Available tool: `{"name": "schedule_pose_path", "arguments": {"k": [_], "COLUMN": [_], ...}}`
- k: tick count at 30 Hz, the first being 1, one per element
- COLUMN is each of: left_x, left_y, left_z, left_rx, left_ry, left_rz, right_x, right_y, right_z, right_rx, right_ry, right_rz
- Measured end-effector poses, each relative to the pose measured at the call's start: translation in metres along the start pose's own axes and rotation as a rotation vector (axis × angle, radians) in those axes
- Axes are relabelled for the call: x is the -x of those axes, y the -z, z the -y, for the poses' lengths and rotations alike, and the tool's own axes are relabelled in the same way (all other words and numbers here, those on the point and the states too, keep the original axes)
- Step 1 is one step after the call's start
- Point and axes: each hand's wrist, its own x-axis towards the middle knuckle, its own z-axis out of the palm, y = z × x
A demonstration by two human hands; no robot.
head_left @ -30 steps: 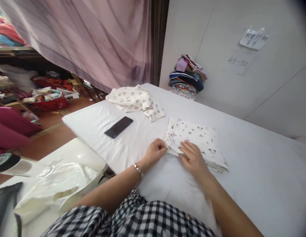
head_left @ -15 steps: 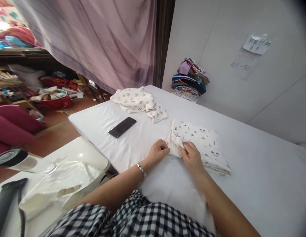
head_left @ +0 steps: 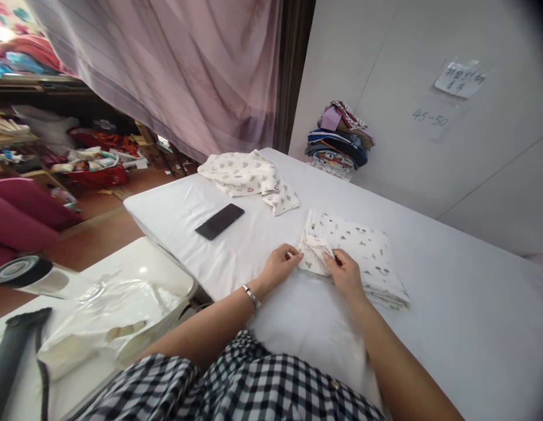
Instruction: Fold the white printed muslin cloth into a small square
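Observation:
A folded white cloth garment (head_left: 363,251) with small grey and dark prints lies flat on the white-covered table (head_left: 450,316). Its near left corner is lifted and turned back, showing a ribbed-looking layer inside. My right hand (head_left: 346,273) pinches the edge of that raised corner between thumb and fingers. At the corner's left side, my left hand (head_left: 280,266) has its thumb and forefinger closed on the cloth's edge. A silver bracelet (head_left: 252,296) circles my left wrist.
A black phone (head_left: 220,221) and a crumpled printed garment (head_left: 249,175) lie further left on the table. Folded clothes (head_left: 339,140) are stacked against the wall. A white side table holds a plastic bag (head_left: 117,316) and a roll (head_left: 30,275). A pink curtain (head_left: 210,76) hangs behind.
My right hand has drawn the corner layer back slightly to the right, so more of the ribbed inside shows. My left hand stays at the corner. The view has shifted a little.

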Motion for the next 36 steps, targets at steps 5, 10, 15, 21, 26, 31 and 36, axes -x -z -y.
{"name": "schedule_pose_path", "arguments": {"k": [5, 10, 15, 21, 26, 31, 36], "left_x": [0.006, 0.008, 0.006, 0.007, 0.005, -0.002, -0.007], "left_y": [0.001, -0.002, -0.002, -0.005, 0.000, 0.004, -0.001], "left_z": [-0.004, -0.002, 0.005, 0.005, 0.000, 0.001, 0.004], "left_rx": [-0.241, -0.343, -0.205, -0.038, -0.057, -0.209, -0.291], "left_ry": [-0.013, -0.050, -0.080, -0.141, -0.061, 0.029, 0.012], "left_rz": [0.029, 0.100, 0.129, 0.201, 0.068, -0.030, 0.083], "right_x": [0.001, 0.003, 0.006, 0.009, 0.003, -0.001, 0.001], "right_y": [0.000, -0.004, -0.008, -0.011, -0.005, 0.000, -0.001], "right_z": [0.001, -0.001, -0.004, 0.001, 0.003, 0.005, 0.005], "right_rx": [-0.017, 0.044, 0.227, 0.362, 0.089, -0.123, -0.080], "right_ry": [0.000, 0.064, 0.266, 0.414, 0.021, -0.183, -0.110], "right_rz": [0.015, -0.002, 0.006, 0.113, -0.028, -0.057, -0.052]}}
